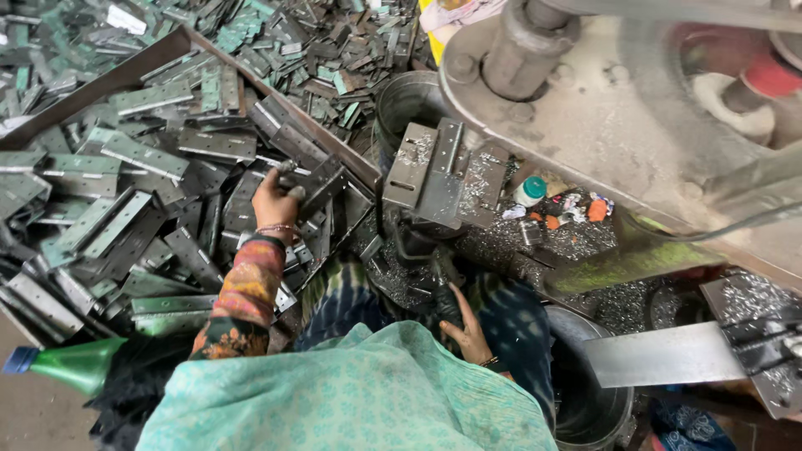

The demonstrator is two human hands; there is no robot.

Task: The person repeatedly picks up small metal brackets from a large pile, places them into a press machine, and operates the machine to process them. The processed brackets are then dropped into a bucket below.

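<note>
Flat grey hinge (322, 179) in left hand (276, 200), seemingly

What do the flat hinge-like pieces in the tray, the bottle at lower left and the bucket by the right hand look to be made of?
Hinge pieces: apparently bare sheet metal, dull grey, some greenish, with punched holes and sharp edges; the left hand grips one. Bottle: likely plastic, translucent green with a blue cap. Bucket: seemingly metal, dull grey with a thin rim, near the right hand.

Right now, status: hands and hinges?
Left hand gripping a hinge in the tray. Right hand resting by the press, empty. Metal chips around it.
</note>
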